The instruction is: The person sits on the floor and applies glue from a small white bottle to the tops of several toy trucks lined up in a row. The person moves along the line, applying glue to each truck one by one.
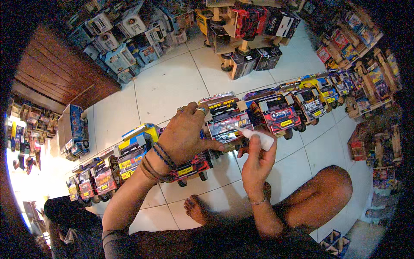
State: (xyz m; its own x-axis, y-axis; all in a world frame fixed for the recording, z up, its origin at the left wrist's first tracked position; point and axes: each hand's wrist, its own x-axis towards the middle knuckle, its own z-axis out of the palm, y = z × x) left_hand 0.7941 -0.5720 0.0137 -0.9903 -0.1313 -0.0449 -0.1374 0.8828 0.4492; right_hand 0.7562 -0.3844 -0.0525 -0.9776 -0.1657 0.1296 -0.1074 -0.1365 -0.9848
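Note:
A toy truck (228, 123) with colourful printed panels stands in the middle of a long row of similar trucks on the tiled floor. My left hand (183, 129) grips its left side, fingers bent over the upper edge and thumb stretched along the lower front. Dark bands circle that wrist, and a ring shows on a finger. In my right hand (258, 166) is a small white squeeze bottle (263, 140). Its thin nozzle points up and left, close over the truck's front panel; whether the tip touches cannot be seen. My left hand partly hides the trucks beside it.
More toy trucks (276, 112) stretch to the far right, and others (103, 179) to the lower left. A blue toy truck (74, 131) stands apart near a brown wooden panel (56, 69). Stacked boxlike toys (125, 47) fill the back. At lower left another person (71, 224) is partly visible.

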